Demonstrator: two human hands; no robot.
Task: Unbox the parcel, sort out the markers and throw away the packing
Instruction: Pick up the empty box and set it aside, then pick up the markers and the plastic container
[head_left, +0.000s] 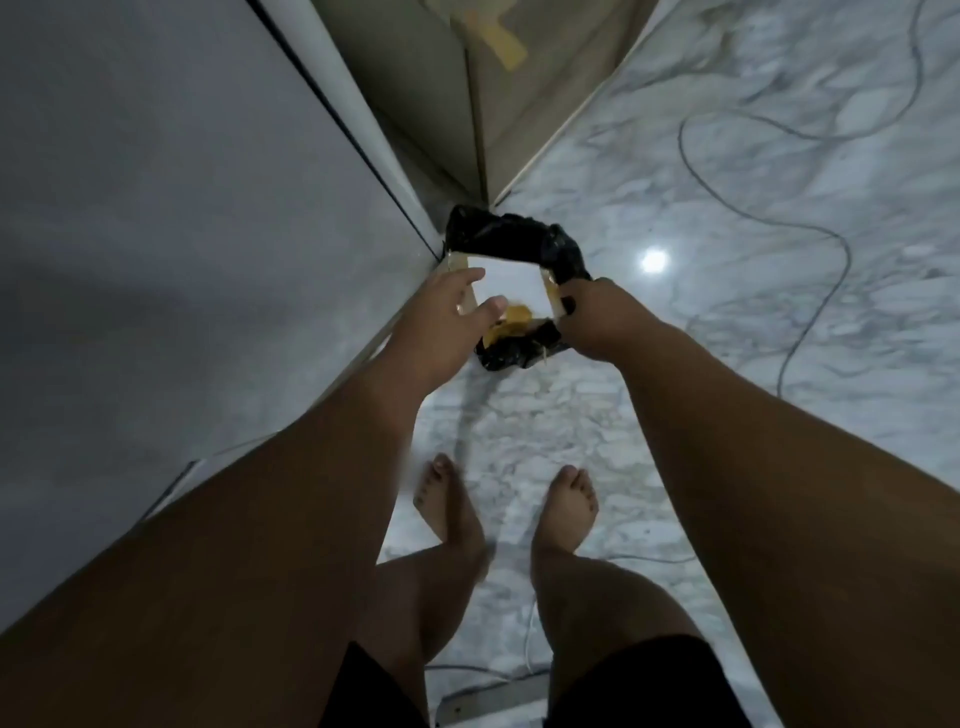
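A black plastic bag (506, 236) stands open on the marble floor beside a grey wall corner. In its mouth lies a flat white piece of packing (511, 286) with yellowish tape (514, 318) stuck on its near edge. My left hand (441, 325) reaches down onto the left edge of the white packing, thumb resting on top of it. My right hand (592, 317) grips the bag's rim on the right side. No markers are in view.
A grey wall (182, 234) fills the left side. Behind the bag stands a beige cabinet (467, 78) with tape on it. A thin cable (810, 228) snakes over the marble floor to the right. My bare feet (509, 504) stand just before the bag.
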